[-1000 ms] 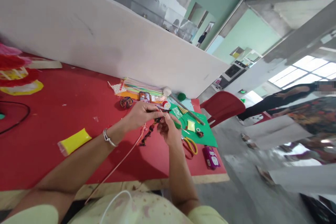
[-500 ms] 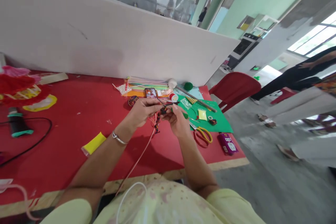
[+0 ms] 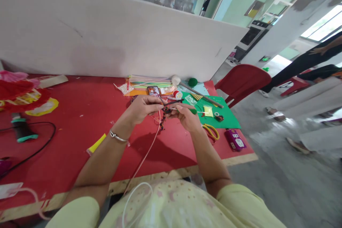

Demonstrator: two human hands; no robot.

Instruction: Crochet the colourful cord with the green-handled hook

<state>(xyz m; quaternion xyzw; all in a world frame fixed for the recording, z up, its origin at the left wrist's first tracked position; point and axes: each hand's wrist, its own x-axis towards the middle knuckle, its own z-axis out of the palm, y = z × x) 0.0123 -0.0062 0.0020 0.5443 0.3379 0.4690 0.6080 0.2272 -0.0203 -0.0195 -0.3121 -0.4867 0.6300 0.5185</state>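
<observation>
Red tabletop (image 3: pixel 160 156); hands (image 3: pixel 141 109) grip bumpy strand (image 3: pixel 167 110), slender tool (image 3: pixel 192 111).

This looks like a craft workshop in a bare, roughly finished hall; on the red worktop (image 3: pixel 80 114), a thread spool (image 3: pixel 177 94) and thin coloured strips (image 3: pixel 149 82) lie near the far edge, a green sheet (image 3: pixel 229 112) toward the right edge, a corded tool (image 3: pixel 22 128) near the left; a white partition (image 3: pixel 120 39) stands behind; concrete floor (image 3: pixel 262 178) and a plastic chair (image 3: pixel 244 82) show beyond the right edge.

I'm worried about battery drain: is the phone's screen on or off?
On: the phone shows a bright, colourful picture, not a dark screen.
</observation>
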